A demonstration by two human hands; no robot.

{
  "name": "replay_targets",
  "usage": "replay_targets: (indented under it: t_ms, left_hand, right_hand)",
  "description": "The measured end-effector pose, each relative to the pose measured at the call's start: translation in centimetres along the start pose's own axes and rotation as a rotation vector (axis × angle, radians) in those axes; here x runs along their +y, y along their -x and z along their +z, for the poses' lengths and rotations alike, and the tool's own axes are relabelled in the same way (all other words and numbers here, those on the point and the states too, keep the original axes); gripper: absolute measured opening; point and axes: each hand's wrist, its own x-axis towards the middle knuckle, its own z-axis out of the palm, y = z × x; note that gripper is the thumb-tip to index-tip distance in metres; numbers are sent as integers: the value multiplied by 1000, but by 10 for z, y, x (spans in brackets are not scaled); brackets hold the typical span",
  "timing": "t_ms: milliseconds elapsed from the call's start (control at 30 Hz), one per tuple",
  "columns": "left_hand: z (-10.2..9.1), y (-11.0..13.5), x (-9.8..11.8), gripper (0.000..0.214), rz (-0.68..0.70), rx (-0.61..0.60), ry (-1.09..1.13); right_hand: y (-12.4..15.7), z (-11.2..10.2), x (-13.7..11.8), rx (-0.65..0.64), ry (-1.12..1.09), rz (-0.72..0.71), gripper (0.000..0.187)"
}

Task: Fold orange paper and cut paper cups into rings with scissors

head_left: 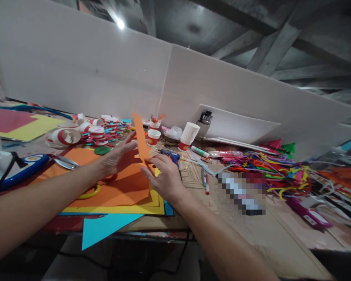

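Note:
My right hand (167, 177) pinches the lower end of an orange paper strip (140, 134), which stands up tilted above the table. My left hand (119, 157) is beside the strip's left face, fingers stretched out and partly apart; whether its fingertips touch the paper I cannot tell. Beneath both hands lie orange paper sheets (128, 191) on top of a yellow sheet (156, 208). A yellow scissors handle (90, 192) shows near my left forearm, partly hidden by it. A blue triangle of paper (105, 226) juts over the table's front edge.
Red-and-white paper cups (64, 136) lie at the back left. A cup stack (188, 136) and a single cup (153, 137) stand behind my hands. Markers (207, 184) and coloured pipe cleaners (260, 166) lie to the right. White panels (105, 74) wall the back.

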Motion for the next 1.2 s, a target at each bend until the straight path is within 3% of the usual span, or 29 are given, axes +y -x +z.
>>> replay_targets:
  t_ms: [100, 367, 500, 700, 833, 933, 1067, 1200]
  left_hand:
    - [-7, -2, -3, 38, -51, -99, 108]
    - [-5, 0, -3, 34, -17, -130, 82]
    - [-2, 2, -6, 47, -18, -147, 17]
    - [-5, 0, -5, 55, -51, -122, 25]
    - [-13, -8, -3, 55, -13, 92, -29]
    - [-24, -16, -3, 47, 18, 229, -108]
    - [-34, -19, -4, 30, 11, 251, -235]
    - [-33, -17, -2, 27, 4, 196, -355]
  right_hand:
    - [-1, -4, -4, -53, -43, 32, 24]
    - [-4, -6, -6, -71, -225, 211, 60]
    - [-3, 0, -4, -112, -309, 272, 69]
    - [-3, -1, -3, -130, -557, 325, 54]
    - [-5, -7, -1, -66, -641, 301, 35]
    - [-7, -10, 5, 16, -648, 378, 30]
    - [-9, -12, 19, 74, -629, 517, 30]
    - [-10, -12, 27, 96, -696, 584, 26]
